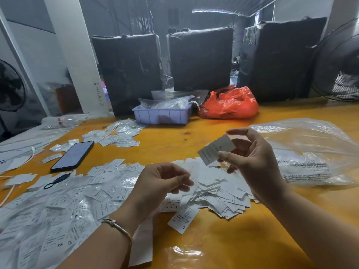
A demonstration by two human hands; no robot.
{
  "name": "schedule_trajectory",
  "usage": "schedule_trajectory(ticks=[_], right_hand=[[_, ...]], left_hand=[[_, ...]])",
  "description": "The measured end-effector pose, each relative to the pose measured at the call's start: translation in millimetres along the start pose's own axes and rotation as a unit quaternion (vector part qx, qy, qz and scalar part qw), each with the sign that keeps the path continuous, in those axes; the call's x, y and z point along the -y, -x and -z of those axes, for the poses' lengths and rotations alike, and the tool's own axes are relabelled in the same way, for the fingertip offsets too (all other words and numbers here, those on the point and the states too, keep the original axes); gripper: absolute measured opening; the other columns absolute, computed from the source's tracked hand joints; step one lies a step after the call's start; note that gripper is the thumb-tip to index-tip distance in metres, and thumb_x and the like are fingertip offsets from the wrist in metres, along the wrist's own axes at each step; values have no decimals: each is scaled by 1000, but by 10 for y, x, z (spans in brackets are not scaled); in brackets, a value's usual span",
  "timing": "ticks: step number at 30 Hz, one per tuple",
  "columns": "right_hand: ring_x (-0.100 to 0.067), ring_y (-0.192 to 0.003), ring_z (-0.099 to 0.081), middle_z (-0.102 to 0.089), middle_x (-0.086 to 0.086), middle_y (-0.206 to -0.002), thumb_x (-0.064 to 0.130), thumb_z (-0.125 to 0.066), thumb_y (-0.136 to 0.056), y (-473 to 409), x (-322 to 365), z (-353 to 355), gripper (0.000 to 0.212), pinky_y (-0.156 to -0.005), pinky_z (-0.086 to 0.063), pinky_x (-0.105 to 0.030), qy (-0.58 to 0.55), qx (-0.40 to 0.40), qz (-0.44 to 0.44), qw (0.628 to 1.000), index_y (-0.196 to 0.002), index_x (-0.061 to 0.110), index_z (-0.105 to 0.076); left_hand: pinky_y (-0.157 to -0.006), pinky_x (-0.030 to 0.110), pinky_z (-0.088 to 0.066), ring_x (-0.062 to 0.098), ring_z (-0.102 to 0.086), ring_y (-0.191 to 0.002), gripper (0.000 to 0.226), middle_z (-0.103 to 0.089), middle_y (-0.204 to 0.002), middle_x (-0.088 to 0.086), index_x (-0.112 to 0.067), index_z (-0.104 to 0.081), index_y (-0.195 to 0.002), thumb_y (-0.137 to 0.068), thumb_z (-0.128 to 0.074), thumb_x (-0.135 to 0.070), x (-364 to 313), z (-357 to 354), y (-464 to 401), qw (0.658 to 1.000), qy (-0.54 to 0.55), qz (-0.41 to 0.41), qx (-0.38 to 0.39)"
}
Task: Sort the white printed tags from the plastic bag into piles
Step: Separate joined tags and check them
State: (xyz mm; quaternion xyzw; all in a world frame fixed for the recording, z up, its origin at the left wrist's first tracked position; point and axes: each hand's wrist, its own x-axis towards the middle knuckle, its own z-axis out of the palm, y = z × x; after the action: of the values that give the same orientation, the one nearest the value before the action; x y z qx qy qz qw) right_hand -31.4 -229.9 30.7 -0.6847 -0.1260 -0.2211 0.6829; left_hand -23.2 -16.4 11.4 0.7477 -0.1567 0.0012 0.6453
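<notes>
My right hand point(252, 158) pinches one white printed tag point(213, 149) marked L, raised above the table. A loose heap of white tags point(219, 195) lies under and between my hands. My left hand point(161, 181) hovers over that heap with curled fingers; a blurred white tag seems to sit at its fingertips, though I cannot tell for sure. More tags, some in clear sleeves and marked XS, M and XL, spread over the left of the table point(58, 216). The clear plastic bag point(314, 152) lies at the right, crumpled, with printed text.
A dark phone point(72, 156) lies left of centre, a cable and a dark ring strap near it. A lilac tray point(162, 114) with clear bags and an orange plastic bag point(231, 103) stand at the back before three black wrapped boxes. Fans stand at both sides.
</notes>
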Motion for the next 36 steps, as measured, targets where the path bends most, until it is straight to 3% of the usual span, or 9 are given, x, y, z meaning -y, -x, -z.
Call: schedule_trajectory(ticks=[5, 16, 24, 31, 36], right_hand=[[-18, -74, -72, -73, -6, -90, -6, -67, -81, 60, 71, -58, 44, -56, -57, -27, 46, 26, 73, 996, -116, 15, -52], [-14, -69, -73, -74, -5, -84, -6, -70, -79, 114, 93, -89, 28, -58, -56, -22, 81, 51, 114, 989, -100, 10, -65], [-9, -69, -72, -73, -4, -84, -5, -70, -79, 117, 77, -80, 26, -58, -55, -19, 95, 51, 128, 986, -99, 11, -65], [-12, -65, -71, -73, -2, -75, -10, -67, -78, 120, 74, -82, 23, -56, -58, -34, 118, 56, 138, 982, -92, 8, -67], [-13, -63, -69, -71, 3, -72, -9, -68, -76, 117, 66, -82, 26, -55, -56, -38, 159, 52, 159, 973, -83, 16, -67]], left_hand=[[-60, 23, -50, 21, -71, -68, 14, -76, -80, 16, 4, -68, -87, -76, -76, -1, -30, -25, 22, 1000, -16, -16, 18], [-60, 23, -52, 22, -73, -69, 14, -76, -79, 12, 1, -71, -87, -78, -74, -9, -51, -25, 39, 999, -31, -23, 26], [-62, 22, -53, 21, -73, -72, 28, -77, -80, 10, -2, -73, -85, -68, -76, -24, -70, -24, 47, 999, -27, -32, 33], [-61, 23, -53, 21, -72, -70, 28, -76, -78, 11, -1, -74, -84, -66, -80, -22, -61, -12, 44, 998, -36, -38, 29], [-62, 21, -54, 21, -72, -71, 27, -77, -79, 9, -6, -76, -82, -66, -80, -27, -57, -4, 45, 998, -44, -33, 33]])
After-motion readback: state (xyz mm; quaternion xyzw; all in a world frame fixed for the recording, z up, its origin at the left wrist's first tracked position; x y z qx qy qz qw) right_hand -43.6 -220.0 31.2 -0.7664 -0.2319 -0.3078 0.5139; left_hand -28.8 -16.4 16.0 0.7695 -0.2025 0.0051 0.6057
